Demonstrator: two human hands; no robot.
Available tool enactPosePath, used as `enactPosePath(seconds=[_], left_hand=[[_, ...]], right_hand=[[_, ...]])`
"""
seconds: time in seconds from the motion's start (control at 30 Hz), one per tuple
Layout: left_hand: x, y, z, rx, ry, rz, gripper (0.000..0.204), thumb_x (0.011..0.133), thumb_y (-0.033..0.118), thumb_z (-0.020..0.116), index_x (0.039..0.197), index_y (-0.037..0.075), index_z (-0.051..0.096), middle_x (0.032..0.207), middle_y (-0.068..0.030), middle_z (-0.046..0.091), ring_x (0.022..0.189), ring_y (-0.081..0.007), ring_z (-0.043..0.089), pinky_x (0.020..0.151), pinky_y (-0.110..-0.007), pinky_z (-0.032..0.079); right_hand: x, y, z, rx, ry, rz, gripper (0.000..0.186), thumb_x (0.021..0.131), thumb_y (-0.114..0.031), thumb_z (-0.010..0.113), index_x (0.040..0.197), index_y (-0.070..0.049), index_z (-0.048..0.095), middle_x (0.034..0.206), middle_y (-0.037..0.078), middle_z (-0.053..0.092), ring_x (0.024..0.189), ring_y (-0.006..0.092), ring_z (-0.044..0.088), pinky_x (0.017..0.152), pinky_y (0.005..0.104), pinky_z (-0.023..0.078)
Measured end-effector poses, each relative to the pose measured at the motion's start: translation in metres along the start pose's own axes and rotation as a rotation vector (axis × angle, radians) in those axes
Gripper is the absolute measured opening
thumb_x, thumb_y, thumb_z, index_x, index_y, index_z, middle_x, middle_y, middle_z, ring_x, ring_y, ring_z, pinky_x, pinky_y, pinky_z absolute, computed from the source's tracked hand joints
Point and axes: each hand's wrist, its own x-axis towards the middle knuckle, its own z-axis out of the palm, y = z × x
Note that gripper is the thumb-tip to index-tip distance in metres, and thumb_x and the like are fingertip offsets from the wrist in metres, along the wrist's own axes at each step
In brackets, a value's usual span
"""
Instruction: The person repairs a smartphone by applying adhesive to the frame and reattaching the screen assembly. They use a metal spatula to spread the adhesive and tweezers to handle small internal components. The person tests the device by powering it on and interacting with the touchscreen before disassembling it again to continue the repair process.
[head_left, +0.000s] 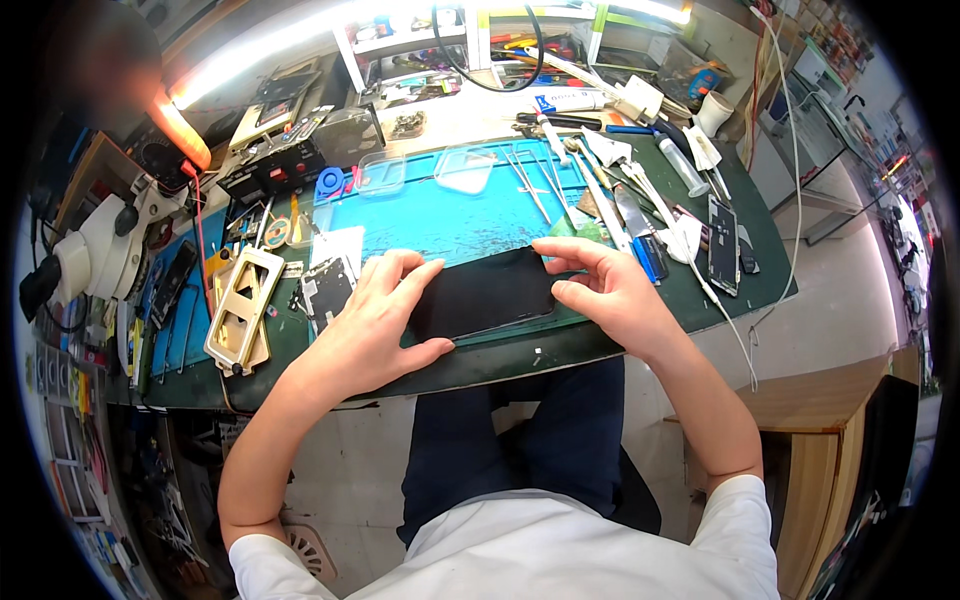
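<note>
A black smartphone point(483, 295) lies sideways and slightly tilted at the front edge of the bench, its dark glass face up. Around its left end my left hand point(378, 312) is closed, fingers at the upper corner and thumb by the lower edge. The right end sits between the thumb and fingers of my right hand point(608, 288). Under and behind the phone spreads a blue work mat point(400, 222). Left of my left hand is a dark phone part point(327, 292) beside a white sheet. Whatever is beneath the phone is hidden.
Tweezers point(528, 185) and clear plastic trays point(465, 170) rest on the mat. To the right are brushes, a syringe point(683, 167) and an opened phone frame point(722, 246). A metal phone jig point(243, 310) and a black power box point(272, 168) stand left. A white cable hangs at the right.
</note>
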Motion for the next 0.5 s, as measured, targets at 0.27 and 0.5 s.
enactPosePath(seconds=[0.27,0.5], left_hand=[[-0.0008,0.0007,-0.0003,0.030,-0.011,0.007,0.078,0.087,0.026,0.084,0.149,-0.005,0.049,0.140,-0.0193,0.049,0.130,-0.0364,0.048,0.110,-0.043,0.046],[-0.0013,0.0033,0.0005,0.058,0.002,0.008,0.075,0.089,0.027,0.081,0.149,-0.005,0.049,0.140,-0.0196,0.050,0.131,-0.0368,0.048,0.111,-0.044,0.045]], right_hand=[[-0.0069,-0.0044,0.0081,-0.412,-0.005,-0.325,0.065,0.086,-0.004,0.076,0.148,-0.004,0.057,0.154,0.014,0.051,0.128,0.0240,0.058,0.102,0.0364,0.051],[-0.0038,0.0013,0.0071,-0.550,-0.004,-0.402,0.062,0.086,-0.009,0.080,0.145,-0.006,0.060,0.153,0.014,0.053,0.138,0.0304,0.054,0.109,0.0409,0.050]])
